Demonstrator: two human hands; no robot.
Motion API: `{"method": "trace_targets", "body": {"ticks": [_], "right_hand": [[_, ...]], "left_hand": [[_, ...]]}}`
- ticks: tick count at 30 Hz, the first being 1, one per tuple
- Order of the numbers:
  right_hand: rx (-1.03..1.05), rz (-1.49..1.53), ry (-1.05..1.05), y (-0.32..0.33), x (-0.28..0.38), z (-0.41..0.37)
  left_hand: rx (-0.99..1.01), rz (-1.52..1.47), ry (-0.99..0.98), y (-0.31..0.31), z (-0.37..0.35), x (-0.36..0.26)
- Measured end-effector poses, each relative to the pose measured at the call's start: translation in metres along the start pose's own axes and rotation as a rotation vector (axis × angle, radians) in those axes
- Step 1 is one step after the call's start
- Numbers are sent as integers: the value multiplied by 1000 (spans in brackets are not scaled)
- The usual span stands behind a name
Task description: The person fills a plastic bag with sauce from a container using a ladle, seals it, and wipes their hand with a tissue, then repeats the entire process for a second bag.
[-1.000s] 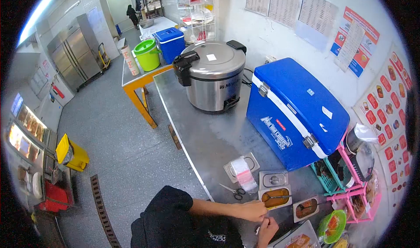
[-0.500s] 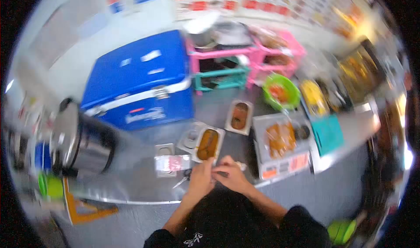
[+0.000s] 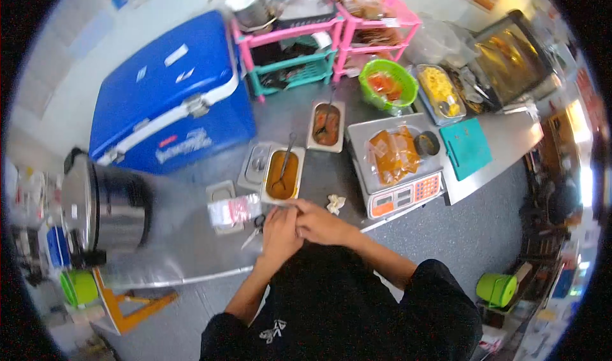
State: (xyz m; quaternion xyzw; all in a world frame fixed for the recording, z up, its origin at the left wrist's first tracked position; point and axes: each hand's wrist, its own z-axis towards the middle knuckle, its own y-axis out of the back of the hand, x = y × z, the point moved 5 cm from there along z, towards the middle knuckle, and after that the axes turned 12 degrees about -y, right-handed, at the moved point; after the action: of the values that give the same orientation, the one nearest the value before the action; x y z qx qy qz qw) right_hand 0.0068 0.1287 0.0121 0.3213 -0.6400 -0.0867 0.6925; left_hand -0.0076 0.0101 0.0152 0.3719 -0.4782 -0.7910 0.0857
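My left hand [image 3: 280, 235] and my right hand [image 3: 324, 223] meet at the front edge of the steel table, fingers bent and pressed together. Anything between them is hidden. Just beyond them stands a metal pan of orange-brown sauce [image 3: 278, 186] with a ladle [image 3: 284, 163] in it. Scissors [image 3: 254, 230] lie beside my left hand, partly covered by it. Left of these, a clear plastic packet with pink print [image 3: 234, 212] rests over a small metal lid [image 3: 221, 190]. A crumpled whitish scrap [image 3: 336, 203] lies near my right hand.
A digital scale [image 3: 406, 198] on the right carries bagged orange sauce [image 3: 394, 156]. Behind are another sauce pan [image 3: 326, 126], a green basket [image 3: 389, 84] and pink racks [image 3: 290, 37]. A blue cooler [image 3: 172, 100] and large steel pot [image 3: 118, 205] stand left.
The view has tipped down and swung right, so the table things sit higher and further left. My hands stay together by the sauce pan, the fingers now more closely overlapped.
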Motion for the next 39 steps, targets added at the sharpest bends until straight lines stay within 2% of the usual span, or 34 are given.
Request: {"method": "trace_targets", "body": {"ticks": [2,5,6,8,11,13,14,15,17,18,20,21,24,26,28,31,34,36,39], "right_hand": [[20,83,103,27,9,18],[-226,-27,-108,64,-39,62],[-282,-58,-206,77,-59,82],[-476,-116,-229,94,-89,118],[-376,-484,-191,91,-101,158],[-137,-687,-294,82,-103,176],[-10,-783,-347,77,-109,179],[-3,-854,-243,72,-118,183],[120,-874,-233,76,-93,171],[190,-878,-230,73,-83,162],[173,-877,-132,59,-82,146],[166,-874,-83,53,-83,139],[129,-896,97,37,-91,118],[43,-953,53,52,-63,105],[69,-1046,-188,62,-63,110],[-85,-1023,-231,74,-64,110],[-10,-1076,-310,66,-68,109],[7,-1053,-252,53,-75,107],[43,-965,-219,42,-72,103]], "left_hand": [[-91,-88,168,-3,-6,23],[-249,-500,412,-1,-30,55],[-301,-525,460,2,-38,57],[-406,-579,531,9,-45,57],[-442,-600,453,-5,-65,71],[-476,-672,386,1,-59,66],[-509,-747,402,-1,-62,69],[-547,-822,418,-6,-66,74],[-617,-1003,466,-1,-63,69],[-567,-976,495,-2,-64,71],[-458,-917,555,-2,-69,79],[-438,-752,553,5,-66,77],[-498,-564,357,14,-55,74],[-452,-510,352,31,-45,66],[-530,-526,355,42,-43,67],[-610,-524,338,39,-54,83],[-610,-585,415,39,-56,81],[-562,-609,456,38,-59,83],[-604,-502,420,32,-65,92]]}}
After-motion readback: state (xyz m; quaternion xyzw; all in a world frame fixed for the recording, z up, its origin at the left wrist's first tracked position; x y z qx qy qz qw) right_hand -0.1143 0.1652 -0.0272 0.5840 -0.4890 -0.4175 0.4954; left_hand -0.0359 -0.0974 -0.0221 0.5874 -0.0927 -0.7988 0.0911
